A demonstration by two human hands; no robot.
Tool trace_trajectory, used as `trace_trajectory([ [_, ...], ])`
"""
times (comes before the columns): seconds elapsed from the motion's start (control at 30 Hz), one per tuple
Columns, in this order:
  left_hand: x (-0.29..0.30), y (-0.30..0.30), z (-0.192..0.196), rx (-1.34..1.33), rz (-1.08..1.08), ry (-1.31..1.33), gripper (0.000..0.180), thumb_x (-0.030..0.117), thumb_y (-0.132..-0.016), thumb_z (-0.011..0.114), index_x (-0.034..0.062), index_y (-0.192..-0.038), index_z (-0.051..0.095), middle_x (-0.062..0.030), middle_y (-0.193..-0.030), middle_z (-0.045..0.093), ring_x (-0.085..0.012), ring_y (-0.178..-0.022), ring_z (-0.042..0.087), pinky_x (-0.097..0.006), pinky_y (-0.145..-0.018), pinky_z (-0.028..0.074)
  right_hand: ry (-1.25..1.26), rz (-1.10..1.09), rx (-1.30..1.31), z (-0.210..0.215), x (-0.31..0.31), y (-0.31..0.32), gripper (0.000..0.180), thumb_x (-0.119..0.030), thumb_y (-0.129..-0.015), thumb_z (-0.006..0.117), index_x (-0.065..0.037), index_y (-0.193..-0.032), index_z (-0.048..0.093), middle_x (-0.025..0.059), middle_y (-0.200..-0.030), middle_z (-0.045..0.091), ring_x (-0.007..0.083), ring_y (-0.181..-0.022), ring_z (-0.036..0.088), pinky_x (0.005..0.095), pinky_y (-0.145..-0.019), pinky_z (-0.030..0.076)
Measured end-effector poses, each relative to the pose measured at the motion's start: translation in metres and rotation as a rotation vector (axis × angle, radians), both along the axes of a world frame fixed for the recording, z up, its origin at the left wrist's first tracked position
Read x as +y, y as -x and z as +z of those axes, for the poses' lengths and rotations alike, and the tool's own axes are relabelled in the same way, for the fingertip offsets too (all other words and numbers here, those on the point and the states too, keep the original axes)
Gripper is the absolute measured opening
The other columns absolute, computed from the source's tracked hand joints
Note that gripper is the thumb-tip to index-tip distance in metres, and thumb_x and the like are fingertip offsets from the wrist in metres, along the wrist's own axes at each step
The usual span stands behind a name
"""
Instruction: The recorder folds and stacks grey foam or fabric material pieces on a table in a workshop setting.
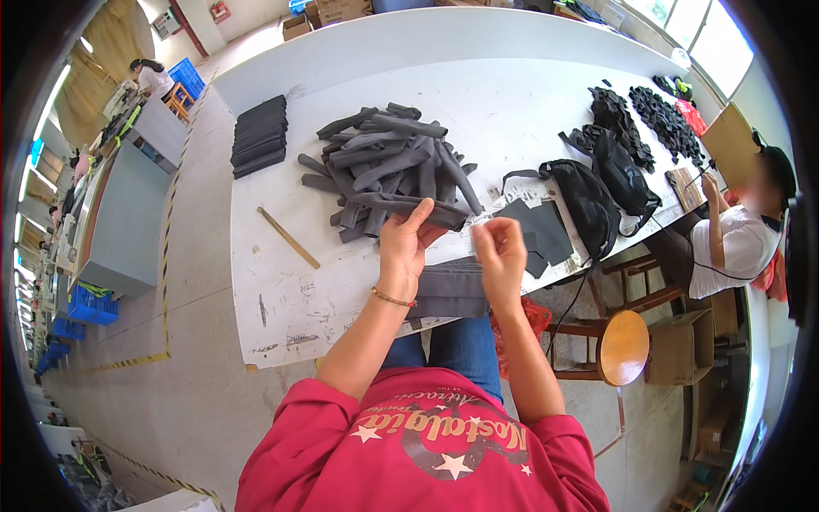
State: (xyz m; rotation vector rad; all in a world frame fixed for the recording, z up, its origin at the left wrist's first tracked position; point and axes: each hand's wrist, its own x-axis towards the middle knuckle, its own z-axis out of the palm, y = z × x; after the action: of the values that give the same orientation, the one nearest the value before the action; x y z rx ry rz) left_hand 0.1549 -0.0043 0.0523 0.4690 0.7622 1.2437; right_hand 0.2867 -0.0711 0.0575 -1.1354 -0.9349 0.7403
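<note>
Red shirt [426, 478] with a printed front fills the near edge, jeans [465, 350] beyond it; both bare forearms reach forward over a white table [273, 320], its surface scuffed and marked. Left hand [403, 247], with a braided bracelet [394, 299] at the wrist: thumb on top and fingers beneath, gripping a dark grey fabric strip [394, 204]; the strip is rolled or folded lengthwise, lies roughly crosswise at the near side of a heap of similar strips [384, 160], and its right end projects past the fingers. Right hand [502, 252] is raised just beside that end, fingers curled toward the thumb, slightly blurred; cannot tell whether anything is pinched there.

Around the hands: folded dark grey fabric [448, 292] at the near table edge, between and below the wrists; flat dark sheets [550, 230] to the right of the right hand; two black bags, one nearer [584, 205] and one farther [624, 175], beyond the sheets; a narrow wooden stick [288, 237] lying aslant left of the heap; a neat stack of black pieces [259, 138] at far left. Farther right, piles of small black pieces [665, 124]; a seated co-worker [734, 247] at the table's right side; a round-topped wooden stool [624, 348] below the edge.
</note>
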Motion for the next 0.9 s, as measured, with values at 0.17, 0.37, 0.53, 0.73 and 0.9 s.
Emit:
trace_trajectory([
  [0.17,-0.008,-0.005,0.000,-0.001,0.002,0.004,0.021,0.017,-0.087,0.075,0.0049,-0.099,0.062,-0.0086,-0.091,0.070,-0.0211,-0.079,0.071,-0.035,-0.073,0.060,0.108,-0.101,-0.221,-0.004,0.004,0.017,0.022,-0.010,-0.086,0.075,0.001,-0.096,0.059,-0.0018,-0.074,0.050,0.0058,-0.065,0.044,0.0212,-0.057,0.038],
  [0.37,0.001,-0.002,-0.010,-0.091,-0.006,-0.008,0.023,0.020,-0.089,0.072,0.0041,-0.099,0.061,-0.0094,-0.091,0.068,-0.0247,-0.085,0.071,-0.038,-0.077,0.060,-0.038,-0.012,-0.281,-0.016,0.004,0.013,0.010,-0.005,-0.091,0.065,0.004,-0.094,0.063,0.0016,-0.078,0.052,0.0079,-0.067,0.045,0.0237,-0.059,0.039],
  [0.53,-0.008,0.003,-0.005,-0.174,-0.104,-0.069,0.023,0.016,-0.097,0.060,-0.0006,-0.112,0.057,-0.0162,-0.108,0.065,-0.0340,-0.098,0.068,-0.046,-0.086,0.058,0.227,0.047,-0.099,-0.021,0.006,0.004,0.012,-0.011,-0.093,0.064,0.001,-0.098,0.064,0.0014,-0.074,0.057,0.0080,-0.066,0.048,0.0254,-0.058,0.041],
  [0.73,0.010,0.037,-0.022,-0.033,-0.022,-0.089,0.019,0.011,-0.097,0.058,0.0010,-0.114,0.059,-0.0173,-0.100,0.068,-0.0335,-0.093,0.070,-0.045,-0.082,0.060,0.106,-0.087,-1.448,-0.072,0.012,-0.110,0.038,-0.012,-0.078,0.073,-0.001,-0.113,0.063,0.0128,-0.107,0.064,0.0292,-0.101,0.061,0.0391,-0.085,0.049],
  [0.9,0.007,0.032,-0.024,-0.043,-0.037,-0.035,0.017,0.010,-0.097,0.058,0.0007,-0.111,0.060,-0.0171,-0.099,0.067,-0.0327,-0.088,0.070,-0.044,-0.074,0.062,-0.139,0.226,-2.047,-0.117,0.016,-0.135,0.035,-0.013,-0.083,0.055,0.005,-0.113,0.060,0.0208,-0.115,0.060,0.0332,-0.113,0.056,0.0405,-0.098,0.044],
])
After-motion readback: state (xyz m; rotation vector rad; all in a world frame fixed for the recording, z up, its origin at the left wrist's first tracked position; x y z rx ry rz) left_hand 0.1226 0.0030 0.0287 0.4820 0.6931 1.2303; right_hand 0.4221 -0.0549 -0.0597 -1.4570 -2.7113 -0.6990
